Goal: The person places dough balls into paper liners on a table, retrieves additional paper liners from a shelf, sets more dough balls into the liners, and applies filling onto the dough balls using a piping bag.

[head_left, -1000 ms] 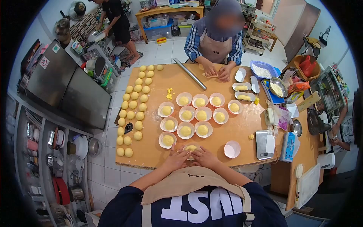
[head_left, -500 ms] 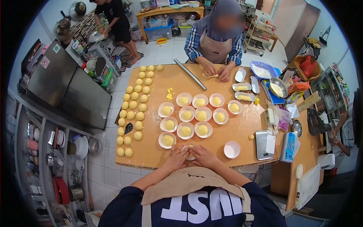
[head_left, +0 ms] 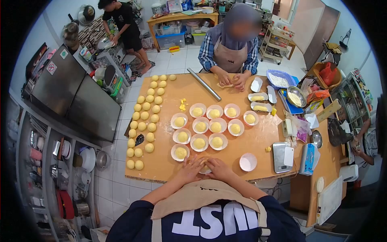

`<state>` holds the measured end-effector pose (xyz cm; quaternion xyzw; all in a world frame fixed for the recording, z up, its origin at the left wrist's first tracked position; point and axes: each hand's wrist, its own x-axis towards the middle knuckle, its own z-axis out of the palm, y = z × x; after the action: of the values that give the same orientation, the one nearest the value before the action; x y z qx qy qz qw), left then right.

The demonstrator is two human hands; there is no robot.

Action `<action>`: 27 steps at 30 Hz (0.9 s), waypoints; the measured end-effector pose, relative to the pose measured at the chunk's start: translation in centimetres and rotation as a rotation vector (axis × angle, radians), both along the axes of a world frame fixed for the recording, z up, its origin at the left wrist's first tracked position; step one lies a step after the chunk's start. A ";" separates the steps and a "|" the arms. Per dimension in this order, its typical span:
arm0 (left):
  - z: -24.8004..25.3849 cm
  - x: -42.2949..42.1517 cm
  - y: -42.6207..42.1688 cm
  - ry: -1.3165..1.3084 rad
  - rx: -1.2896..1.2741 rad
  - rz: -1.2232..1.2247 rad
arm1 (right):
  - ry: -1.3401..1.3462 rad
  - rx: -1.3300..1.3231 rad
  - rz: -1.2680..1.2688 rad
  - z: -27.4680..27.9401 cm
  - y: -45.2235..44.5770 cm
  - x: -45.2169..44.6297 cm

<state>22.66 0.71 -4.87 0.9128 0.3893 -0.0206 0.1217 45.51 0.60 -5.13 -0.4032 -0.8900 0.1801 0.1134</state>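
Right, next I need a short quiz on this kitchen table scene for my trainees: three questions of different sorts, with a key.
1. What lies just right of the empty paper cup?
a) a knife
b) the flat scale
c) a kettle

2. True or false: the left hand and the right hand are both at one fluted cup.

3. Fill in the missing word: seen by the wearer, the dough balls without cups are set out along the ____ side of the table.

Key: 1 b; 2 true; 3 left.
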 end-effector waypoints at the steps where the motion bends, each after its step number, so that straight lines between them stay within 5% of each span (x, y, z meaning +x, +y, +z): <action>1: -0.4 -0.1 0.0 -0.021 0.007 -0.001 | 0.026 0.026 -0.021 0.3 -0.2 0.1; 6: -0.3 -0.6 0.3 -0.055 -0.111 0.007 | -0.013 0.064 -0.071 0.5 -0.6 0.1; 21: -1.8 -1.3 -0.4 0.008 0.339 -0.136 | -0.129 0.088 0.143 -1.3 -1.4 1.3; 27: 0.3 -0.5 -0.9 -0.059 0.133 -0.047 | 0.019 0.111 0.111 -0.3 -1.9 1.7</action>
<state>22.17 -0.20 -4.61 0.9279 0.3647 0.0293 0.0714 47.21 -1.30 -5.42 -0.3445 -0.9186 0.1405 0.1336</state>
